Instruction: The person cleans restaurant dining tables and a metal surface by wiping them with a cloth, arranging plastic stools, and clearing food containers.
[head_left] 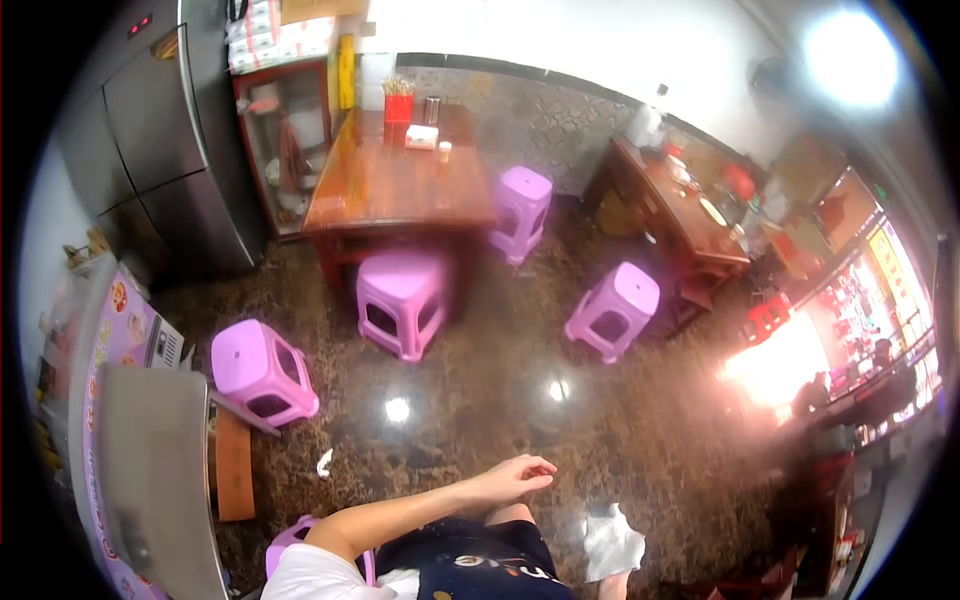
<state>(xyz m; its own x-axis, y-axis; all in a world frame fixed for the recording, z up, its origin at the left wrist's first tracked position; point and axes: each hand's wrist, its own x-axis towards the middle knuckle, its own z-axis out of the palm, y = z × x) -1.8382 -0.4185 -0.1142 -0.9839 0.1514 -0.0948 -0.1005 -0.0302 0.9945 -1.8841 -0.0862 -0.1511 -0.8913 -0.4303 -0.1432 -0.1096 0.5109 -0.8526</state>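
My left hand (512, 478) reaches across in front of my dark printed apron (470, 560), its fingers loosely stretched with nothing in them. Low in the view, a whitish cloth (612, 542) hangs over my right hand (614, 582), which grips it from below; most of those fingers are hidden by the cloth. Both hands are above the brown patterned floor, apart from the furniture. Behind my left arm, partly covered by it, stands a pink plastic stool (288, 545).
Ahead stands a wooden table (370, 190) bearing a red chopstick holder (398, 100) and a tissue box (421, 137). Several pink stools (402, 290) stand around the floor. A second table (690, 215) is at right, a steel fridge (160, 130) at left. Crumpled white paper (324, 462) lies on the floor.
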